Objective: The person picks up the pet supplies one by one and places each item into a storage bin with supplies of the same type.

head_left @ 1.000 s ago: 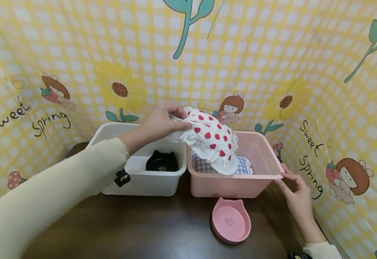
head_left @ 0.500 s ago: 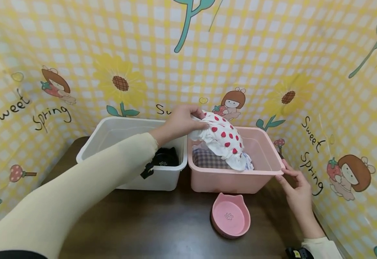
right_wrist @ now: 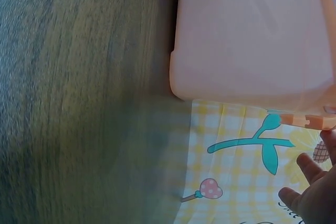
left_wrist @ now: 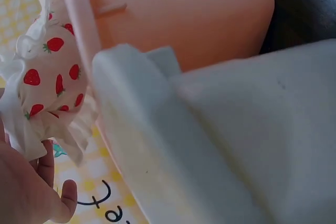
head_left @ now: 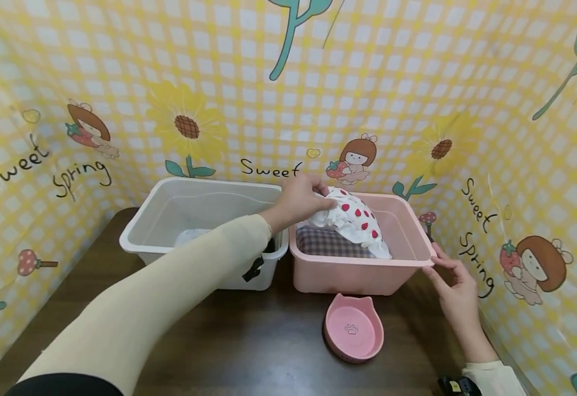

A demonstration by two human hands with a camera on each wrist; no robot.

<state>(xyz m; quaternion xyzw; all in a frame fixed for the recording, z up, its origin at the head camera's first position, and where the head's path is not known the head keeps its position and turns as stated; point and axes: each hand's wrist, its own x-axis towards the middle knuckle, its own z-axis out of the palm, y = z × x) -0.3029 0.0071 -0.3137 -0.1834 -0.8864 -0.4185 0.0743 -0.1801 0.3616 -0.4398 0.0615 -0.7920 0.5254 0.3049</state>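
My left hand [head_left: 300, 201] pinches the edge of a white ruffled cloth item [head_left: 360, 220] printed with red strawberries. It hangs over the left part of the pink bin [head_left: 352, 278], its lower end inside near the front rim. In the left wrist view the strawberry cloth item [left_wrist: 58, 72] bulges softly beyond the fingers. Under it in the bin lies a dark checked padded item [head_left: 330, 243], partly covered. My right hand [head_left: 459, 297] holds the bin's front right corner between thumb and fingers; in the right wrist view its other fingers [right_wrist: 310, 167] stand apart from the bin.
A white bin [head_left: 142, 247] stands directly left of the pink one; my forearm crosses over it and hides most of the dark thing inside. A pink cat-eared bowl [head_left: 353, 330] sits on the dark wooden table [head_left: 248, 341] in front. Yellow checked sheeting rises behind and at both sides.
My left hand has moved right and down, lowering the strawberry cloth item further into the pink bin. The right hand stays at the bin's corner.
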